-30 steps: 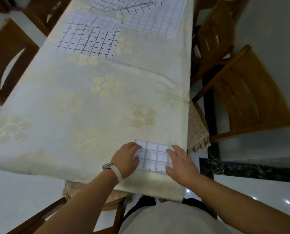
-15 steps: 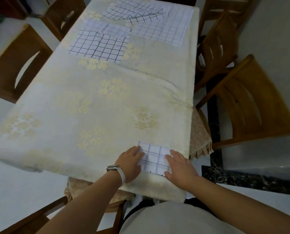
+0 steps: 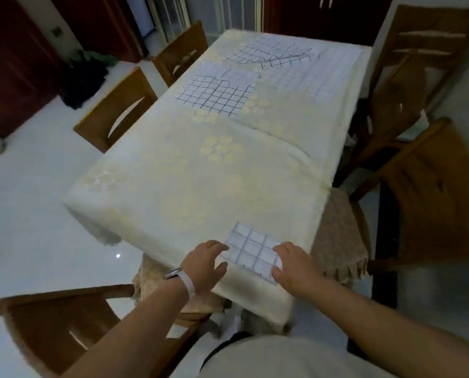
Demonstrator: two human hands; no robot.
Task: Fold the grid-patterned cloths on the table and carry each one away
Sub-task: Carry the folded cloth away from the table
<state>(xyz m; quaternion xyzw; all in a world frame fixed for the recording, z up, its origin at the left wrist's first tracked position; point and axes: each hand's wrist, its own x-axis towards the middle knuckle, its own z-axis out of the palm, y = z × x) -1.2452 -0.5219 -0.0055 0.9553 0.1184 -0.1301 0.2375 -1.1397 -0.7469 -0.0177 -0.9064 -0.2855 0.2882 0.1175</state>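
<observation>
The left hand and right hand rest open-fingered on either side of the folded cloth at the table's near edge, probably pressing its creases flat before lifting.

At lower centre you have the folded cloth, white with a pale blue-grey grid. Under it, the tablecloth is cream with faint yellow flower clusters. At upper centre the spread cloth shows a bolder dark grid on white. Your wristband, lower left of centre, is white. The chairs are mid-brown wood, and the doors at upper left are dark red.
</observation>
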